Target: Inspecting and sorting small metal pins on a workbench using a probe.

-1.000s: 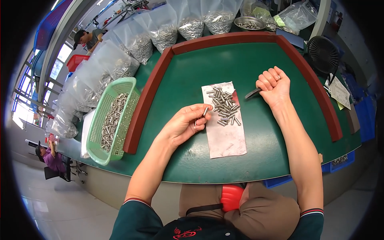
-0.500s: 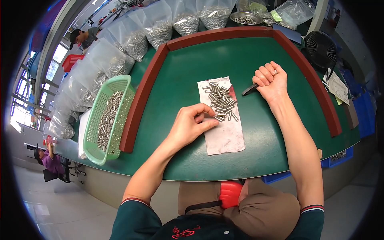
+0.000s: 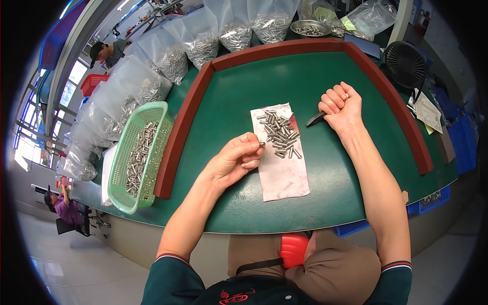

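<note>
Head view: I'm seeing the left hand [image 3: 236,160] resting at the left edge of the white sheet [image 3: 282,168], fingers curled, thumb and forefinger pinching one small metal pin [image 3: 262,144] by its end. The pin is sticking out toward the pile of pins [image 3: 278,133], just beside it, not touching.

The pile is lying loose on the upper half of the sheet; the lower half is bare. The sheet is sitting mid-way on the green table [image 3: 264,81], long side running away from me.

The right hand [image 3: 341,105] is sitting on the table to the right of the sheet, closed in a fist, wrapping a dark tool [image 3: 315,120]. Only the tool's tip is showing, poking out below the fist toward the sheet's upper right corner, near it but apart. Can't tell what kind of tool it is.

A red-brown raised border [image 3: 183,122] is framing the table on the left, far side and right. Just outside its left leg a green basket [image 3: 137,155] is holding more pins. Clear bags of pins [image 3: 201,43] are lining up beyond the basket and along the far edge. A metal bowl [image 3: 310,28] is sitting at the far side, a small black fan [image 3: 405,63] at far right.
</note>
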Motion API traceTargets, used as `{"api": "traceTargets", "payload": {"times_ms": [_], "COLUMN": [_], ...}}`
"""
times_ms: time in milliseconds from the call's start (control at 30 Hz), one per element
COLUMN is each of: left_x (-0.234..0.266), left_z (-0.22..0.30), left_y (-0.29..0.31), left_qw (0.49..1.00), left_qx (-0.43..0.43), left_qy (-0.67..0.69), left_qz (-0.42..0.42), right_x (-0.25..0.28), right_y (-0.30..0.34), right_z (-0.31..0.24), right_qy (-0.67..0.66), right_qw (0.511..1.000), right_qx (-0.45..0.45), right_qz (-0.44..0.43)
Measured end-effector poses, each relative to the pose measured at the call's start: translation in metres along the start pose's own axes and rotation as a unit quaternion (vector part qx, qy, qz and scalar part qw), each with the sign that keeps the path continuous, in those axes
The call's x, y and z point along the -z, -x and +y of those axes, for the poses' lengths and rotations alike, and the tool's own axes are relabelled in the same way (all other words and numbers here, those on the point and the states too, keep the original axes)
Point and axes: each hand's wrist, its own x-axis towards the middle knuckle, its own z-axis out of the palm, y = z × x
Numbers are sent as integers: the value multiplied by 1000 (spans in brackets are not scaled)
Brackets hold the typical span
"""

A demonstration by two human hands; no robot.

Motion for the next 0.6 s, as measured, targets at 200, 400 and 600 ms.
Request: {"api": "traceTargets", "payload": {"times_ms": [200,400,600], "left_x": [-2,-13,-12], "left_z": [-1,-6,-11], "left_y": [-3,0,-3], "left_qw": [998,847,646], "left_qx": [-37,-180,-341], "left_qy": [-39,-472,-679], "left_qz": [24,164,80], "right_x": [0,0,-3], "right_y": [0,0,0], "right_z": [0,0,1], "right_qy": [-1,15,18], "right_qw": [1000,1000,1000], "right_qx": [-1,0,-3], "right_qz": [-7,-3,-4]}}
